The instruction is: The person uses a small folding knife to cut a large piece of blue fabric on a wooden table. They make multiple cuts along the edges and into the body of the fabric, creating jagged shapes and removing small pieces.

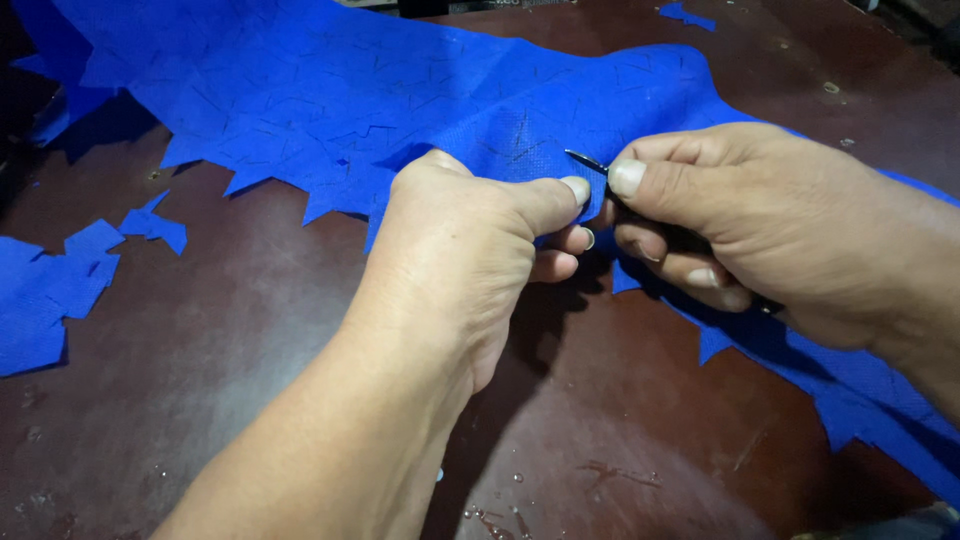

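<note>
Left hand (pixel 470 240) pinches the jagged blue marked fabric sheet (pixel 330 90), right hand (pixel 740 220) grips a thin dark blade (pixel 587 162); blue offcuts (pixel 50 290) litter the dark brown tabletop (pixel 230 340).

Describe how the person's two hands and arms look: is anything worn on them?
Both hands are bare: left hand, right hand. No gloves, rings, watch or sleeves show; the forearms are uncovered. Fingernails are short and unpainted.

We've got a big blue fabric sheet (pixel 380 90) with dark marked lines and a jagged cut edge, spread flat from 10 to 4 o'clock. A thin dark blade (pixel 586 161) pokes out at centre, tip aimed at 10 o'clock.
</note>
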